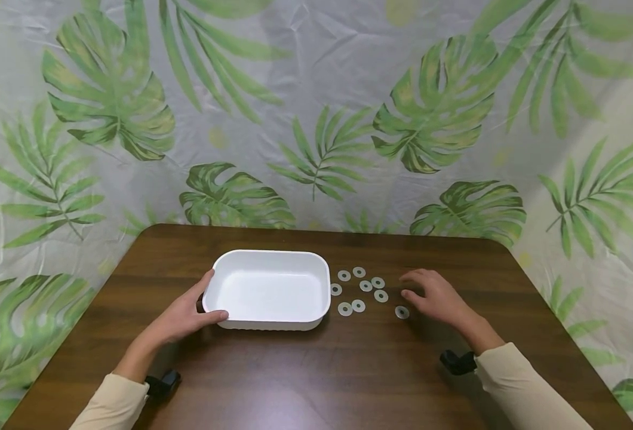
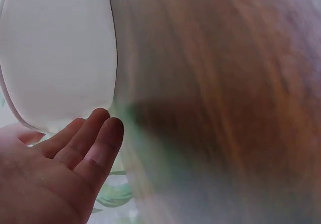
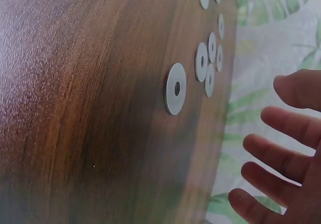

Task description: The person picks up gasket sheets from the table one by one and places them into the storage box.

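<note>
A white rectangular tub [image 1: 267, 289] with rounded corners stands on the table, its inside bare. My left hand [image 1: 187, 312] holds its left end, thumb over the front rim and fingers along the outer wall; the left wrist view shows the fingertips by the tub [image 2: 57, 53]. Several flat grey washers [image 1: 366, 286] with centre holes lie loose to the right of the tub. My right hand [image 1: 429, 292] hovers at their right, holding nothing, its fingers apart in the right wrist view. Just below its fingertips lies the nearest washer [image 3: 175, 89], separate from the others.
The dark brown wooden table [image 1: 306, 382] reaches to a wall cloth [image 1: 327, 71] printed with green leaves. A black strap device [image 1: 458, 362] sits on the right wrist, and another black device [image 1: 163, 382] on the left.
</note>
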The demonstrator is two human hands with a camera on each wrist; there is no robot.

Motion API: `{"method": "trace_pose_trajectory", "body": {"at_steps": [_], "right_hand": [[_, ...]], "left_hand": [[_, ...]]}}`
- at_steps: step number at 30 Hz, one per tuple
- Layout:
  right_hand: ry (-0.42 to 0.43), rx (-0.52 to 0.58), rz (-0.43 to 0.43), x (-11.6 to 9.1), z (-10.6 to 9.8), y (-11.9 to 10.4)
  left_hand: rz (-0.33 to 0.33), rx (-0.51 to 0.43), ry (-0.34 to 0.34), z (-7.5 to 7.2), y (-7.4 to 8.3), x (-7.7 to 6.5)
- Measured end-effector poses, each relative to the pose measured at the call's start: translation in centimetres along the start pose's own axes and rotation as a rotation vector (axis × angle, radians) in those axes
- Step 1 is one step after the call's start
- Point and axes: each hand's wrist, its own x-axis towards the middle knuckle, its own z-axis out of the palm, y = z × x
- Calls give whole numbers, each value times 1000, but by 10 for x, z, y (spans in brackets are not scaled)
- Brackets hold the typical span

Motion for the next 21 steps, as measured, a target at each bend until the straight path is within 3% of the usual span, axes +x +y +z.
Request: {"method": "trace_pose_trajectory", "body": {"at_steps": [10, 21], "right_hand": [[-107, 87, 6, -7, 3, 11], [-207, 138, 12, -7, 14, 22]], "left_hand": [[-29, 30, -25, -3, 3, 1], [-20, -17, 2, -1, 2, 3]]}}
